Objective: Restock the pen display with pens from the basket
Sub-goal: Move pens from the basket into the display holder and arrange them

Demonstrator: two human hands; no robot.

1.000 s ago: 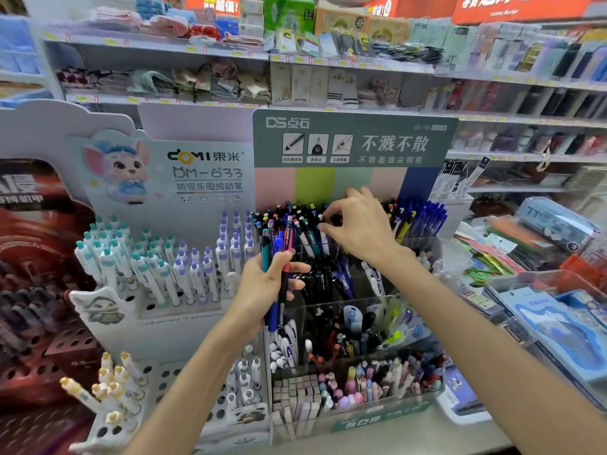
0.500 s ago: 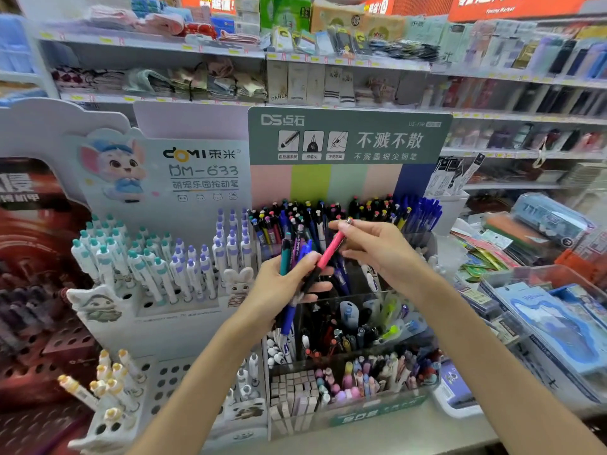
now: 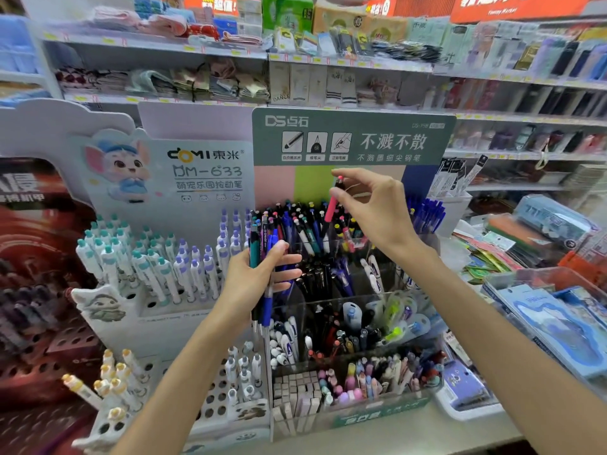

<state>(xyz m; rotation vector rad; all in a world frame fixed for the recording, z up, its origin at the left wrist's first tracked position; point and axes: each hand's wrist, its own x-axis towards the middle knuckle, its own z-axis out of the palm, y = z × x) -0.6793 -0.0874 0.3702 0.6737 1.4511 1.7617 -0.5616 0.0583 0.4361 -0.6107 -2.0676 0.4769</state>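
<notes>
My left hand [image 3: 259,280] grips a bundle of pens [image 3: 264,257], blue, teal and dark, held upright in front of the tiered clear pen display [image 3: 345,303]. My right hand [image 3: 374,208] pinches a pink pen [image 3: 332,205] near its top. That pen hangs tip down over the display's crowded back row of pens [image 3: 305,224]. The display carries a green header card [image 3: 353,136]. No basket is in view.
A white display of pastel pens [image 3: 157,267] stands to the left, with a red pegboard stand [image 3: 39,339] beyond it. Clear boxes of stationery [image 3: 558,310] lie at the right. Store shelves [image 3: 328,60] run behind. The counter edge [image 3: 410,435] is in front.
My right hand has taken the pink pen from the bundle in my left hand and lifted it up and to the right, over the back row. My left hand has stayed near the same place.
</notes>
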